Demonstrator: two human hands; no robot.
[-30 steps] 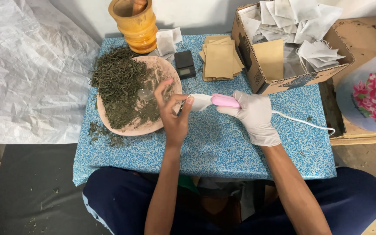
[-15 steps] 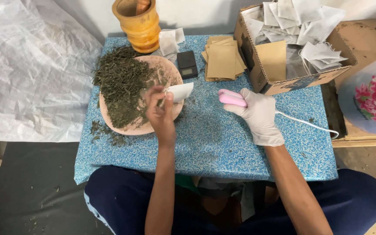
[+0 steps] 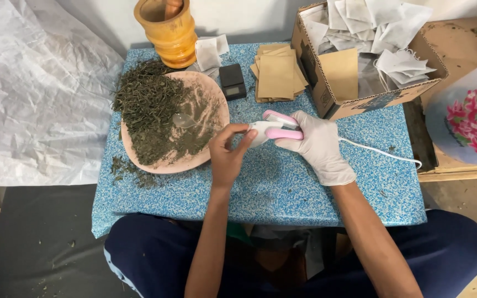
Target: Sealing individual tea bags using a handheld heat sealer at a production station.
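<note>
The bare left hand (image 3: 228, 155) pinched a small white bag (image 3: 260, 131) above the blue table (image 3: 282, 182), just beside the pink plate (image 3: 216, 99); the gloved right hand (image 3: 318, 146) gripped a pink sealer (image 3: 280, 126), jaws apart around the bag's end.

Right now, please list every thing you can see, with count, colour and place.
table: one, blue speckled, centre
plate: one, pink, table left, bears dried green leaves
spoon: one, clear, on the leaves
mortar: one, yellow wood, table back left
scale: one, black, beside plate
envelopes: a stack, brown, table back
box: one, cardboard, back right, holds white bags
sealer: one, pink, corded, open on the bag
bag: one, white, between sealer arms
left hand: bare, holds bag
right hand: white glove, holds sealer
</note>
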